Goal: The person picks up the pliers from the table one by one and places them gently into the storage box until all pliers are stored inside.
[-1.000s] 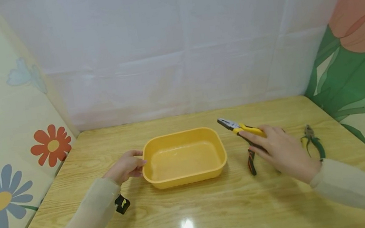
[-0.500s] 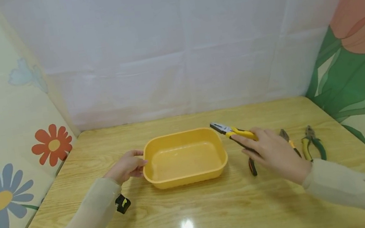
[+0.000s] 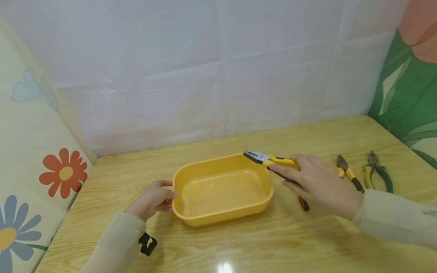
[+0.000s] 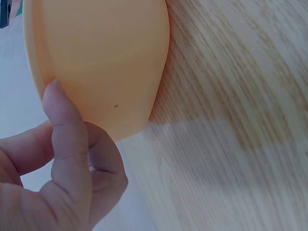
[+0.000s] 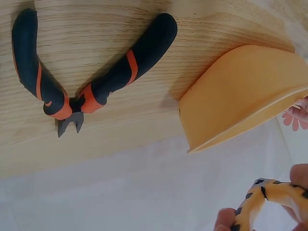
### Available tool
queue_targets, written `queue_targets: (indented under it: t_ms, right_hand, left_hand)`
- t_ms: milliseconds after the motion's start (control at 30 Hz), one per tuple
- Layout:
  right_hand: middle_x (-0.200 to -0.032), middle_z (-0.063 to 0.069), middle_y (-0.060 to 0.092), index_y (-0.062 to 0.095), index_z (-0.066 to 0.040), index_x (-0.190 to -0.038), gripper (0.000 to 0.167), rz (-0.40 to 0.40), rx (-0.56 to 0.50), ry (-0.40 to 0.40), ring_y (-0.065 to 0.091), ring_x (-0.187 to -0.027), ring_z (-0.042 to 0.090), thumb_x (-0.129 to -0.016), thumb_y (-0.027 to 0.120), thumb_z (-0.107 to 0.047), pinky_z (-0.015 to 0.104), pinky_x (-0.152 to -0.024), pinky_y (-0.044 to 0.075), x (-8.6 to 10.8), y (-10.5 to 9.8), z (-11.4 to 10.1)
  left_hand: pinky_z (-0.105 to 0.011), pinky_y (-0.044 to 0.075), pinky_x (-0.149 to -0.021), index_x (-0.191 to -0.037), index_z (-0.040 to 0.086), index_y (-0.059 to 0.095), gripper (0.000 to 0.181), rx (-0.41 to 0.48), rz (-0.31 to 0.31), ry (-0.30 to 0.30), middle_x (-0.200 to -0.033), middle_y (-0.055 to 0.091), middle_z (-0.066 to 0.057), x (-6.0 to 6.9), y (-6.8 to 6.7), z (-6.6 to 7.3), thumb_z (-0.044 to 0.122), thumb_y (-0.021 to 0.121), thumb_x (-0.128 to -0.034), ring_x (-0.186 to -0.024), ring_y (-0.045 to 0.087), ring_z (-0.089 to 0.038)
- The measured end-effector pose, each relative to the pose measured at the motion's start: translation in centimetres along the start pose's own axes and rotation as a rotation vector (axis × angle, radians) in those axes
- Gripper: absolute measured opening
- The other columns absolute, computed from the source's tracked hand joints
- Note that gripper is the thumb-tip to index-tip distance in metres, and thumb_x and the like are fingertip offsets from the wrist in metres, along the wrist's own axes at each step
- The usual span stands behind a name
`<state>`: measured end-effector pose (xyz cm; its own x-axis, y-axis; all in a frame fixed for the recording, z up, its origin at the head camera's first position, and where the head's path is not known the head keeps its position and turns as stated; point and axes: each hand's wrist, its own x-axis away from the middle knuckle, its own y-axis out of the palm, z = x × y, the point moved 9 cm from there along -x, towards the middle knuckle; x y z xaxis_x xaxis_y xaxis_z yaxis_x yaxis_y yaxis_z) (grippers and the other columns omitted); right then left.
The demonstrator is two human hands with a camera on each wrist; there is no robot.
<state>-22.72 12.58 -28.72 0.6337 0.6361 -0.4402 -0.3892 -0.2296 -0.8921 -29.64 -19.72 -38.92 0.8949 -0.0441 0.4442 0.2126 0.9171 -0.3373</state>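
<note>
A yellow plastic basin [image 3: 222,194] stands on the wooden table. At its left end my left hand [image 3: 154,200] pinches the rim, thumb on the inner side in the left wrist view. My right hand [image 3: 319,183] holds a pair of pliers [image 3: 281,161] with yellow and black handles. Their metal nose points left, above the basin's far right rim. Below the right hand, a pair of cutters [image 5: 130,67] with black and red-orange handles lies on the table, handles spread; the hand hides most of it in the head view.
Two more pliers lie at the right: one with orange and black handles [image 3: 344,170], one with yellow and green handles [image 3: 375,169]. A small black object [image 3: 147,243] with a yellow mark shows beside the left sleeve. A white sheet [image 3: 208,63] hangs behind the table.
The right hand has carried the yellow and black pliers leftward to the basin's rim, uncovering the orange-handled pliers behind it. The left hand and the basin stay in place.
</note>
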Motion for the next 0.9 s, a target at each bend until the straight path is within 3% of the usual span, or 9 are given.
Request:
queue_targets:
  t_ms: [333, 900]
  right_hand:
    - [-0.108, 0.024, 0.058, 0.061, -0.015, -0.134, 0.050, 0.011, -0.051, 0.010, 0.058, -0.085, 0.034, -0.085, 0.075, -0.015, 0.047, -0.066, 0.051, -0.4, 0.4, -0.3]
    - [-0.106, 0.019, 0.059, 0.059, -0.018, -0.136, 0.050, 0.023, -0.092, -0.043, 0.056, -0.081, 0.028, -0.088, 0.073, -0.017, 0.040, -0.062, 0.049, -1.4, 0.9, -1.3]
  left_hand:
    - [-0.023, 0.051, -0.057, -0.140, -0.012, 0.029, 0.047, 0.001, -0.012, 0.006, -0.086, 0.054, -0.013, 0.1, 0.2, 0.1, 0.001, 0.049, -0.0990, -0.064, 0.054, -0.014]
    - [-0.024, 0.052, -0.057, -0.140, -0.012, 0.031, 0.046, 0.014, 0.000, 0.007, -0.083, 0.054, -0.011, -0.1, 0.2, 0.0, 0.000, 0.048, -0.0992, -0.064, 0.055, -0.014]
